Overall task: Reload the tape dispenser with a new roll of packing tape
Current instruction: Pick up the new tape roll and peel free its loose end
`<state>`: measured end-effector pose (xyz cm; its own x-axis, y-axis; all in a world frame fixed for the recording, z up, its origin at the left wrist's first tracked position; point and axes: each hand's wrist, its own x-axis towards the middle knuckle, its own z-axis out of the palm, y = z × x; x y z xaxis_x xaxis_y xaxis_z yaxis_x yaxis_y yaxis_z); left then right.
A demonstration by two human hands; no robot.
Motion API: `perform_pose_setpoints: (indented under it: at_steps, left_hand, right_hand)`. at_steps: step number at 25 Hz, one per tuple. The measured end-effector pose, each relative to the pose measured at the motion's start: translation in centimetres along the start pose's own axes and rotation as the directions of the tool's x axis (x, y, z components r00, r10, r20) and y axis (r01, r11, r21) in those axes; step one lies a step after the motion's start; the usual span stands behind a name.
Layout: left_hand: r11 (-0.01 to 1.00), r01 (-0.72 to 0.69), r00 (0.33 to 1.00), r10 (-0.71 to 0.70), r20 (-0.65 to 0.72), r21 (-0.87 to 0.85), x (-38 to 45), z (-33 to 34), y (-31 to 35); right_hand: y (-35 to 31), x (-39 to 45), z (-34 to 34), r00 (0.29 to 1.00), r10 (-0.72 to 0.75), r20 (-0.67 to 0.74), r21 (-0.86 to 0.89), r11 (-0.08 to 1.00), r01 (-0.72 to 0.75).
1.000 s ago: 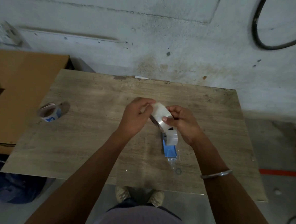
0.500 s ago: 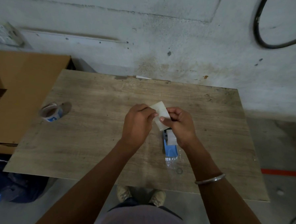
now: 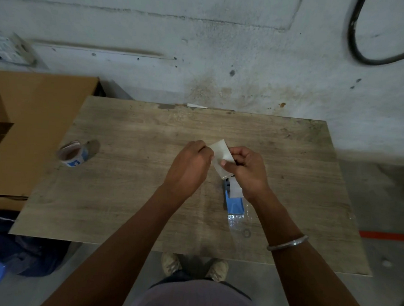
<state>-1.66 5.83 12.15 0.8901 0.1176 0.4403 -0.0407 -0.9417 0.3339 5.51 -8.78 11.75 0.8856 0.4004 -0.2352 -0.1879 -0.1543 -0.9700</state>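
Note:
A pale roll of packing tape [image 3: 220, 157] is held edge-on between both hands above the middle of the wooden table [image 3: 128, 195]. My left hand [image 3: 189, 168] pinches its left side with closed fingers. My right hand [image 3: 248, 170] grips its right side, thumb on the tape face. Under my right hand lies the blue tape dispenser [image 3: 234, 202] on the table, its upper part hidden by the hand and roll. A strip of clear tape [image 3: 237, 221] trails from the dispenser toward the table's near edge.
A nearly spent tape core [image 3: 73, 154] with a blue label lies at the table's left side. A cardboard box [image 3: 31, 125] stands left of the table. Dark bags [image 3: 16, 243] sit on the floor below left. A wall runs behind the table.
The roll has turned from showing its round side to edge-on. Both hands have shifted slightly up and away from the dispenser with it.

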Motion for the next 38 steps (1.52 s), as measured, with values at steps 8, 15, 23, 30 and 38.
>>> perform_pose_setpoints:
  at_steps: [8, 15, 23, 30, 38]
  left_hand:
    - [0.997, 0.026, 0.994, -0.033, 0.1, 0.067, 0.6, -0.3, 0.7]
    - [0.993, 0.1, 0.989, -0.093, 0.119, -0.06, 0.8, 0.1, -0.1]
    - [0.64, 0.509, 0.86, -0.41, 0.305, -0.575, 1.6, -0.6, -1.3]
    - [0.772, 0.323, 0.945, -0.235, 0.227, -0.548, 0.7, -0.7, -0.9]
    - [0.93, 0.232, 0.973, -0.223, 0.062, -0.285, 0.1, 0.4, 0.4]
  right_hand:
    - [-0.4, 0.3, -0.3, 1.0, 0.005, 0.017, -0.032, 0.999, -0.004]
    - [-0.7, 0.7, -1.2, 0.996, 0.004, 0.092, -0.075, 0.997, 0.002]
    - [-0.4, 1.3, -1.7, 0.989, 0.025, 0.147, 0.059, 0.998, -0.034]
    - [-0.9, 1.4, -1.8, 0.989, 0.011, 0.146, 0.036, 0.999, -0.017]
    - [-0.9, 1.6, -1.3, 0.995, 0.034, 0.092, -0.053, 0.998, -0.029]
